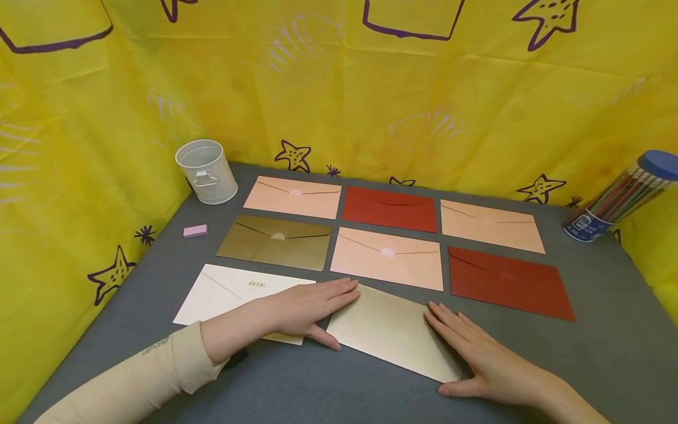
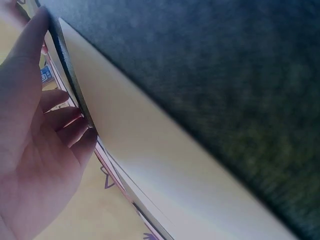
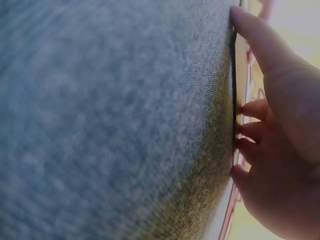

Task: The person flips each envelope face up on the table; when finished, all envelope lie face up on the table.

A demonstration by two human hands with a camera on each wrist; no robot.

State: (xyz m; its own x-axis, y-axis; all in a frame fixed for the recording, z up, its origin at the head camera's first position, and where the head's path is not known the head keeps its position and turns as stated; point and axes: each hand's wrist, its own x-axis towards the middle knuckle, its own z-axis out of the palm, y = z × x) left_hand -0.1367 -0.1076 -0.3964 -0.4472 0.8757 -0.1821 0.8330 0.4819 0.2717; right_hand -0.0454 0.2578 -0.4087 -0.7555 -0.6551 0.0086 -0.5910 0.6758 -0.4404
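Observation:
A pale gold envelope [image 1: 392,330] lies flat at the front middle of the table, its plain side up. At its left end my left hand [image 1: 309,306] rests with straight fingers on the upper corner, thumb down by the lower corner. My right hand [image 1: 477,350] lies along the right end, fingertips at the edge and thumb at the near corner. Under my left wrist a white envelope [image 1: 228,291] with a small gold print is partly hidden. Both wrist views show the fingertips [image 2: 89,135] low at the tabletop, and the right fingers [image 3: 250,131] spread apart.
Behind stand rows of envelopes: olive gold [image 1: 275,244], pink [image 1: 386,259], dark red [image 1: 508,282], then pink [image 1: 293,200], red [image 1: 389,209] and peach [image 1: 489,227]. A white pail [image 1: 212,176] and pink eraser [image 1: 195,231] are left, a tilted pencil tub [image 1: 588,227] right. Yellow cloth [image 1: 318,88] surrounds the table.

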